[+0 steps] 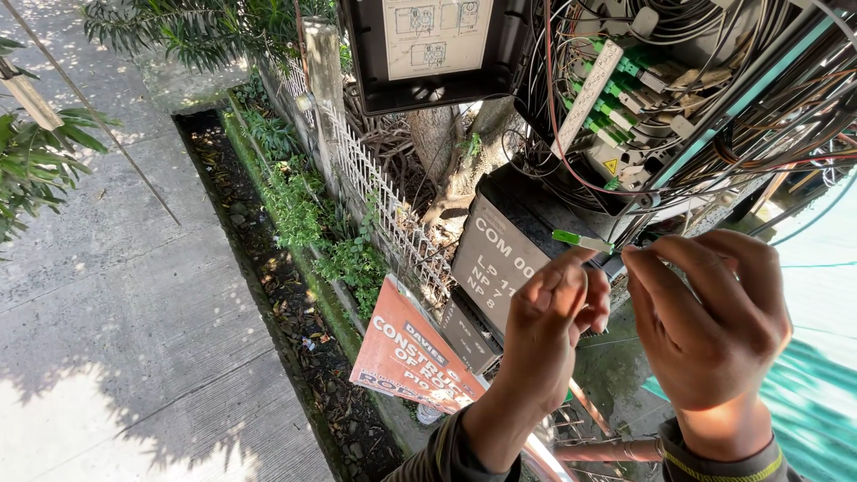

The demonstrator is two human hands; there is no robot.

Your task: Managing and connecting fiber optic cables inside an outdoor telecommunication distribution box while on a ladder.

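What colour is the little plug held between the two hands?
The plug is bright green at the tip with a white body; the head view shows it.

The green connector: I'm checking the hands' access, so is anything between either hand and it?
Nothing visible. The green connector sits right at the fingertips of the left hand and right hand, below the open cable box. The dangling cables hang behind it, not between.
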